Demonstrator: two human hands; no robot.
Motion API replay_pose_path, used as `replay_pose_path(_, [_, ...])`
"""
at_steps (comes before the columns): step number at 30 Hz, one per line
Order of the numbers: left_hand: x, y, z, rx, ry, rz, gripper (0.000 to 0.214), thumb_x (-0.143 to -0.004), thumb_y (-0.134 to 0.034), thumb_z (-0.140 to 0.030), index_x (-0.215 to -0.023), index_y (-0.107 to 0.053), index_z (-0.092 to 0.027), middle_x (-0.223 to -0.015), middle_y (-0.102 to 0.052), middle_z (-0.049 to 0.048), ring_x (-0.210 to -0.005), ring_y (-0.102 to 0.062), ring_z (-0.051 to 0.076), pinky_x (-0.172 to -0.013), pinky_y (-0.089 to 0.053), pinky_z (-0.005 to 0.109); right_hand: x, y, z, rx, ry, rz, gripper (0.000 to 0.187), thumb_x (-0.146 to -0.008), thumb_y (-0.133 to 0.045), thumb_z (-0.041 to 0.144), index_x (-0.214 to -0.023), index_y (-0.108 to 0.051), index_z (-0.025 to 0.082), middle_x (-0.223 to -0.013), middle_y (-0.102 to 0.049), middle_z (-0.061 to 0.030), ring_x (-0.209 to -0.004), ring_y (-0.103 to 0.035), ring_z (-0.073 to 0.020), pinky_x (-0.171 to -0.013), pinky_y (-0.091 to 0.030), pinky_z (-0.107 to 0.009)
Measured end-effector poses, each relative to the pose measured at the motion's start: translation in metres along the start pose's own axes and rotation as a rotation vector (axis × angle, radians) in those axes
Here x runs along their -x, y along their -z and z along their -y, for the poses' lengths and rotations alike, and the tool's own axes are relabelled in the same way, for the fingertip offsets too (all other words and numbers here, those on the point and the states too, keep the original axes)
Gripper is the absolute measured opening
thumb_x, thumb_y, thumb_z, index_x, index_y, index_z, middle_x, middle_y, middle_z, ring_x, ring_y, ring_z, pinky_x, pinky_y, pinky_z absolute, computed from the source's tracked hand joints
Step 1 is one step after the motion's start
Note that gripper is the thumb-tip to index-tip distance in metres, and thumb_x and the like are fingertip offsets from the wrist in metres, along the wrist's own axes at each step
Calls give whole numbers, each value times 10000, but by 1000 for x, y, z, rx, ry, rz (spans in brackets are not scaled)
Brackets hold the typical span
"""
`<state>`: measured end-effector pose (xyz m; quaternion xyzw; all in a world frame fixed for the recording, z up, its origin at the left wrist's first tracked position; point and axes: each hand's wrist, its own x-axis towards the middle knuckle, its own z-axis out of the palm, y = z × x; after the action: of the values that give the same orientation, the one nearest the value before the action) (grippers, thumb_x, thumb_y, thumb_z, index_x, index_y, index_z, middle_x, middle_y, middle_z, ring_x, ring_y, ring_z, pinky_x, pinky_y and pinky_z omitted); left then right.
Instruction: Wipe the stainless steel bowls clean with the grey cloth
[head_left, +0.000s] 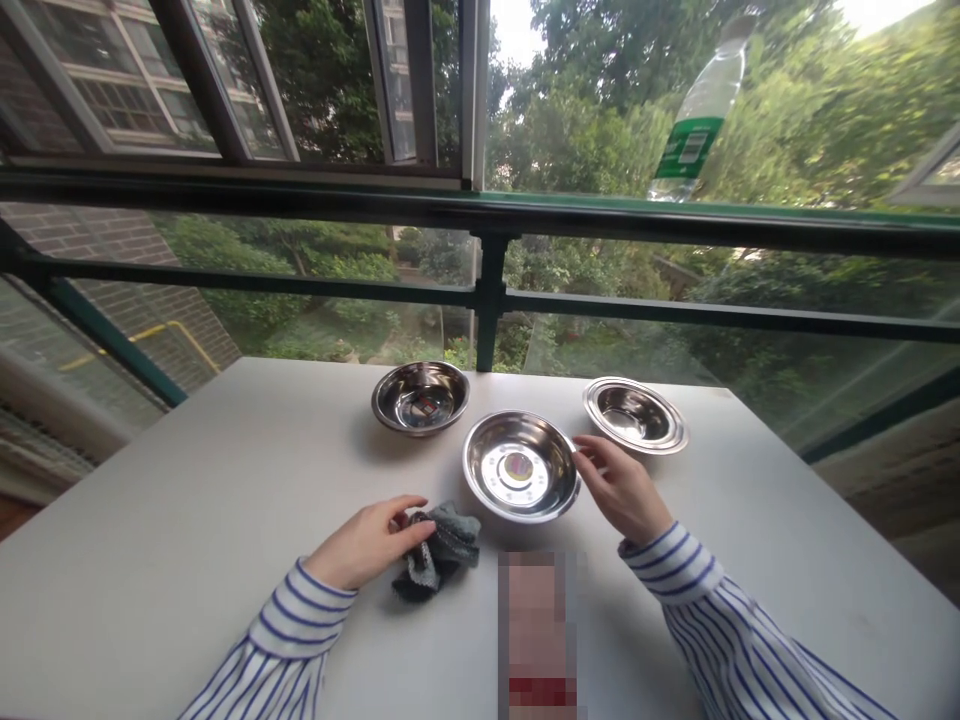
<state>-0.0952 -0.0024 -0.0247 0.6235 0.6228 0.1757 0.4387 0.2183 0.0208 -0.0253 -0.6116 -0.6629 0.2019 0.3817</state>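
My left hand is at a crumpled grey cloth, with thumb and fingers closed loosely around its left part. The cloth lies bunched on the white table, left of and nearer to me than the middle bowl. The middle stainless steel bowl is shiny, with a round sticker on its inner bottom. At that bowl's right rim, my right hand pinches the edge between thumb and fingers; part of the grip is hidden.
A second steel bowl stands at the back left, and a wide-rimmed steel bowl at the back right of the white table. A blurred pixelated patch covers the near middle. Beyond the table is a green railing; a plastic bottle stands behind it.
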Motion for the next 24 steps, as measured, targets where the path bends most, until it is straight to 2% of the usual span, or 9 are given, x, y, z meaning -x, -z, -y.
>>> replay_pose_path(4, [-1,-4,4,70,-73,38,366,-705,-607,-398,-954,-682,-141,-867,-704,76,-764,-626,219,-724,-479,302,11,-6,17,-2,137,67,300,-853,-463,366,-1027,-572,146,-846,-623,-86,-686,-573,-176,-625,-477,-303])
replay_pose_path(9, [6,-3,-1,164,-115,12,239,-709,-573,-272,-881,-669,-137,-870,-675,73,-775,-611,200,-706,-492,288,23,-17,40,-6,324,189,224,-880,-449,281,-1026,-568,160,-834,-623,-75,-638,-558,-151,-625,-481,-300])
replay_pose_path(12, [13,3,-8,263,-180,6,202,-710,-582,-242,-872,-657,-146,-877,-658,63,-798,-610,192,-719,-492,277,29,-23,52,-22,396,326,235,-876,-468,275,-1068,-556,170,-888,-619,-84,-751,-580,-178,-678,-493,-317])
replay_pose_path(14, [16,7,-12,351,-233,1,179,-718,-601,-250,-864,-657,-161,-906,-660,61,-855,-612,196,-773,-486,279,33,-28,58,-41,426,402,297,-859,-509,289,-1133,-531,177,-996,-611,-103,-886,-581,-210,-771,-490,-350])
replay_pose_path(17, [21,12,-14,497,-306,-14,154,-711,-650,-271,-832,-670,-179,-993,-663,75,-950,-603,218,-829,-475,294,35,-36,63,-112,396,462,454,-832,-562,327,-1247,-458,174,-1173,-563,-133,-1063,-532,-250,-898,-446,-404])
replay_pose_path(20, [23,13,-17,636,-339,8,165,-673,-707,-303,-782,-677,-182,-1027,-665,100,-963,-604,251,-794,-493,320,33,-44,67,-228,314,486,584,-824,-579,372,-1332,-374,169,-1294,-487,-149,-1163,-470,-267,-941,-416,-428])
replay_pose_path(22, [24,12,-20,722,-333,28,197,-634,-741,-328,-742,-671,-178,-1019,-670,115,-935,-616,269,-758,-504,339,30,-46,71,-333,267,508,621,-817,-590,388,-1350,-353,178,-1309,-475,-141,-1174,-464,-260,-944,-411,-417])
replay_pose_path(24, [23,10,-22,802,-320,36,222,-600,-765,-335,-714,-660,-176,-1019,-672,121,-910,-625,281,-747,-505,359,27,-46,75,-422,221,567,576,-804,-605,393,-1307,-416,183,-1222,-545,-119,-1103,-517,-243,-908,-430,-385])
